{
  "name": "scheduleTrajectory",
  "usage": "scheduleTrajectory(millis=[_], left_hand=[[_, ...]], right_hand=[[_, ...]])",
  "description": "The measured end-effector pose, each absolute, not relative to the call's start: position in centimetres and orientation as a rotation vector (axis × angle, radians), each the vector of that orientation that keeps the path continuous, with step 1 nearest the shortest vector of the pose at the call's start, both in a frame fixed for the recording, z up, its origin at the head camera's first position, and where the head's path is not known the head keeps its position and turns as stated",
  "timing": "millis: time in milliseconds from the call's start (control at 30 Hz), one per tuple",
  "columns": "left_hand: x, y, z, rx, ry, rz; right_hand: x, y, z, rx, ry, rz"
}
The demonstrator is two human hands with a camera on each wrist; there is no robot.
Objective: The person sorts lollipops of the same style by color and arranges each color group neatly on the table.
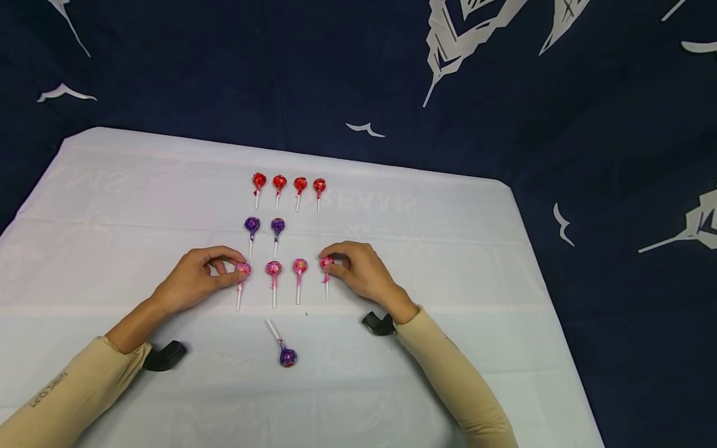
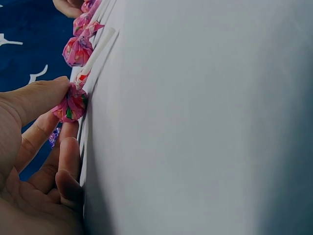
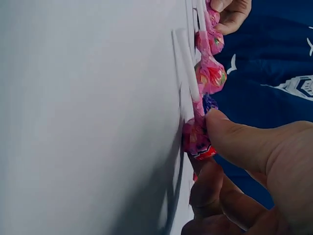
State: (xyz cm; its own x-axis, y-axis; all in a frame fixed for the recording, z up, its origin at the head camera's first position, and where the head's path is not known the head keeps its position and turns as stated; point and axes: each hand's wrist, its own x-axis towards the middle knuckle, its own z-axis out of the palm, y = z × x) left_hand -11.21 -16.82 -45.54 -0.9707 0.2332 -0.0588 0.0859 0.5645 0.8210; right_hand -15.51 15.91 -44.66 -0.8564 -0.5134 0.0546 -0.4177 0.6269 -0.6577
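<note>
My left hand (image 1: 193,278) pinches the head of a pink lollipop (image 2: 72,105) between thumb and fingers, its white stick pointing toward me in the head view. At the other end of the same row, my right hand (image 1: 361,270) pinches another pink lollipop (image 3: 196,137) by its head. Between the hands lie two more pink lollipops, one left of centre (image 1: 274,268) and one right of it (image 1: 300,266). Just beyond this row are two purple lollipops, a left one (image 1: 252,225) and a right one (image 1: 277,226), sticks toward me.
A row of several red lollipops (image 1: 279,182) lies farther back on the white-covered table (image 1: 437,373). Nearer me, a single purple lollipop (image 1: 288,356) lies with its stick pointing away. A dark blue patterned cloth (image 1: 336,68) hangs behind the table.
</note>
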Motion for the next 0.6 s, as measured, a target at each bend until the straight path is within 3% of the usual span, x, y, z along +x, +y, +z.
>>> scheduleTrajectory(millis=[600], left_hand=[[-11.15, -16.88, -45.31, 0.282, 2.616, 1.404]], right_hand=[[-15.47, 16.09, -44.75, -0.794, 2.696, -1.032]])
